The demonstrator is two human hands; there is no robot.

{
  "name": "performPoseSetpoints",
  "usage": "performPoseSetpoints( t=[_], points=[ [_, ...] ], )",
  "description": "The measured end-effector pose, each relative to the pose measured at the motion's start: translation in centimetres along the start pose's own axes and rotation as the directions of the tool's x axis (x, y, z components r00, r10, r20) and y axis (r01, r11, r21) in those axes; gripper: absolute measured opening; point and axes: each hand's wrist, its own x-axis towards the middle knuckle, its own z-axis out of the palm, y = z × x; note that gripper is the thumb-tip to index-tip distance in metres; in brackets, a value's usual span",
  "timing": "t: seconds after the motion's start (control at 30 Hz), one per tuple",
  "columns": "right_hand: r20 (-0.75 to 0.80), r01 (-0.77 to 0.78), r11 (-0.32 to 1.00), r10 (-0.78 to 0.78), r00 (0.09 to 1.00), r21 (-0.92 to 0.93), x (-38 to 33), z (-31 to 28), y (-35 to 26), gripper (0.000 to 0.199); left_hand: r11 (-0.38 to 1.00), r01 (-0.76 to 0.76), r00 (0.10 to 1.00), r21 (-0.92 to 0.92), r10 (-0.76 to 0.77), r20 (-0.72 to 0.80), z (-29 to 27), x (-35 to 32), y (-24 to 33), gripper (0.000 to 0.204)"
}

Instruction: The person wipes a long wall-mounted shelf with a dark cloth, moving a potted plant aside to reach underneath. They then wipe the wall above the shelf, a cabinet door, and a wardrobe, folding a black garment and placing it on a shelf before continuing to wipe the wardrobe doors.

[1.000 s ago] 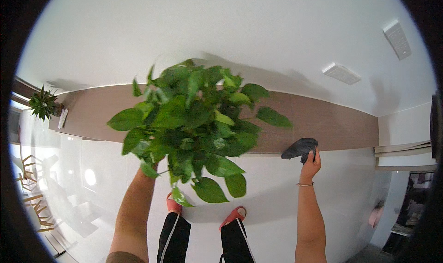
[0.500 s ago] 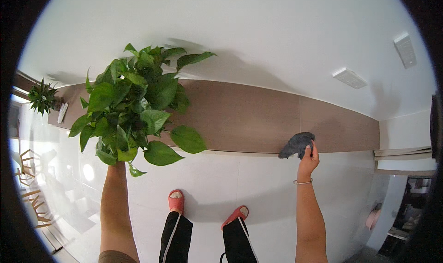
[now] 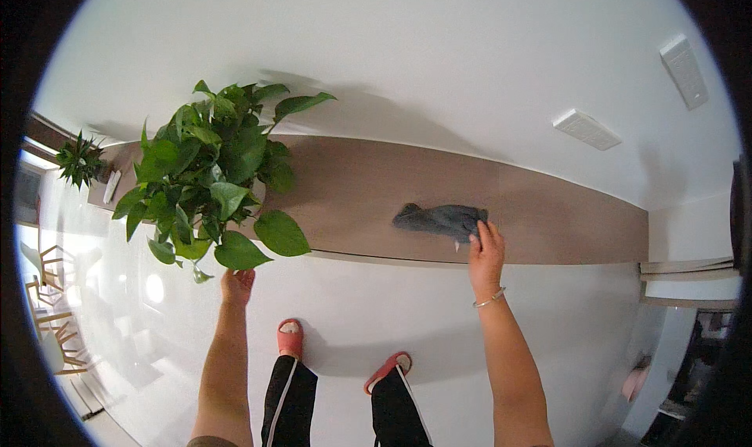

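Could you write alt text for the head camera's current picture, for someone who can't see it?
A right hand holds a dark grey cloth over a long brown shelf along a white wall. The left hand is beside a big leafy plant; red slippers show below.

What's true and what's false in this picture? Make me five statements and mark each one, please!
1. The right hand holds a dark grey cloth. True.
2. The slippers are blue. False: the slippers are red.
3. The big leafy plant is left of the cloth. True.
4. The bangle is on the left wrist. False: the bangle is on the right wrist.
5. The cloth lies on the floor. False: the cloth is on the brown ledge.
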Motion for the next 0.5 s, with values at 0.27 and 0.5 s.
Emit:
performPoseSetpoints(
  t=[0.27, 0.5],
  points=[
    [0.346, 0.080, 0.977, -0.007, 0.938, -0.197, -3.2, 1.4, 8.8, 0.052, 0.772, -0.352, 0.931, 0.529, 0.234, 0.279, 13.2, -11.3, -13.1, 0.018],
    [0.366, 0.269, 0.963, -0.245, 0.898, -0.015, -2.7, 2.0, 7.2, 0.046, -0.190, -0.923, 0.342, 0.333, -0.016, 0.939, 29.8, -18.7, -23.4, 0.040]
  ],
)
